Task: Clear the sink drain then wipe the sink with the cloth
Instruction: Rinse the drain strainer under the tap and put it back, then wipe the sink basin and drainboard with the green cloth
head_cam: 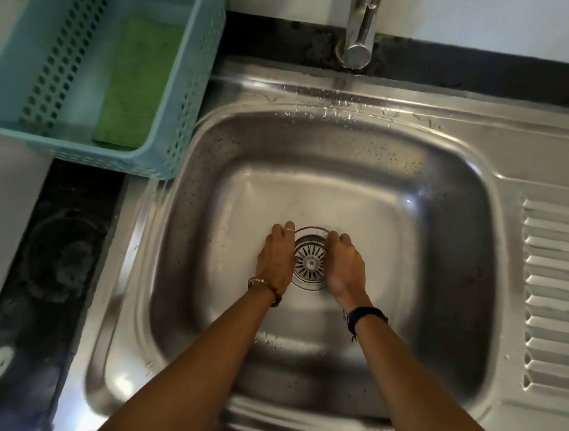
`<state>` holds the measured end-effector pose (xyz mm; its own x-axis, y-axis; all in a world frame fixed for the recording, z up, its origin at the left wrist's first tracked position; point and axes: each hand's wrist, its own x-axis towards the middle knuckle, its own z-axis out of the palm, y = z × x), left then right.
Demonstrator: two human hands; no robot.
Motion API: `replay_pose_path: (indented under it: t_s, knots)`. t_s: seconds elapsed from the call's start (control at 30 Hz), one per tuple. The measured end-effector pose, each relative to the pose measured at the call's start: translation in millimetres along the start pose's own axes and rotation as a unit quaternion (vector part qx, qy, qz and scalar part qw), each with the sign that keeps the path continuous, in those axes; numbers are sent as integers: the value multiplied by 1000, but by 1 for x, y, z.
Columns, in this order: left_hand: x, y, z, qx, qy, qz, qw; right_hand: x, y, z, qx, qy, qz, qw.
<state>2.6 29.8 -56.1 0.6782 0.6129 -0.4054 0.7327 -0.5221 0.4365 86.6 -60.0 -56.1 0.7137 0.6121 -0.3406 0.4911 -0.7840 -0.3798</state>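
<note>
- Head view: round slotted steel drain strainer (310,263) sits seated in the drain opening at the middle of the square stainless steel sink basin (448,209); no debris visible on its slots.
- Left hand (275,258) is on the left edge of the strainer, right hand (344,266) on the right edge; fingers of both curl down at the rim. Cannot tell whether they actually pinch the rim or only touch it.
- Step in hand, by my read: the drain-clearing part, at the stage of getting a hold on the strainer; wiping not yet begun.
- Next move likely calls for fingertips under the rim on both sides and a straight lift, since the strainer sits flush and the steel looks wet and slick.
- Basin walls and the rim near the faucet carry water droplets.
- Green rectangular cloth (138,82) lies flat on the floor of the light blue perforated plastic basket (199,70), which stands on the counter at the sink's back-left corner, well apart from both hands. Nothing else visible in the basket.
- Chrome faucet (361,26) stands behind the basin, no water running.
- Ribbed steel drainboard (555,294) extends to the right of the basin.
</note>
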Motion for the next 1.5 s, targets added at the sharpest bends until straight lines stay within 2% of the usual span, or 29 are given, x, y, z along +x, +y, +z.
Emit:
replay_pose_path:
  t_s: [0.2,0.27,0.3,0.43,0.5,0.6,0.7,0.77,0.87,0.93,1.0,1.07,1.17,1.23,1.33,1.43,1.5]
  knots:
    - [-17,1,-23,-151,41,-44,987,-12,-10,-16,157,66,43,984]
    - [-25,1,-31,-177,56,-57,981,-21,-15,-18,151,64,16,986]
    - [-30,0,-34,-175,53,-58,982,-26,-18,-17,127,39,2,991]
    - [-45,-8,-30,-85,-53,10,995,-47,-20,2,-54,-114,-34,991]
    - [-49,-9,-22,23,-106,84,991,-52,-21,7,-63,-154,-26,986]
    - [-50,-8,-12,144,-146,143,968,-53,-22,8,-46,-173,-30,983]
    - [-51,-2,-10,164,-151,135,966,-51,-22,-3,-33,-140,-25,989]
    - [-55,4,-17,126,-126,128,976,-50,-25,-16,21,-105,-14,994]
    - [-58,19,-46,6,-10,77,997,-45,-44,-46,127,3,-17,992]
    - [-61,33,-78,-112,67,27,991,-45,-70,-72,193,76,-45,977]
    - [-68,46,-114,-217,156,13,963,-49,-105,-100,260,113,-98,954]
    - [-81,53,-153,-303,240,34,922,-56,-143,-128,320,137,-167,923]
    - [-98,52,-212,-355,347,72,865,-60,-199,-164,362,182,-261,876]
    - [-98,41,-250,-344,382,91,853,-55,-235,-179,366,184,-296,863]
    - [-77,15,-289,-244,370,73,893,-31,-279,-186,330,135,-282,891]
    - [-46,-18,-304,-60,312,-9,948,3,-311,-176,182,86,-266,943]
    - [-34,-33,-305,30,257,-48,965,20,-327,-166,70,68,-254,962]
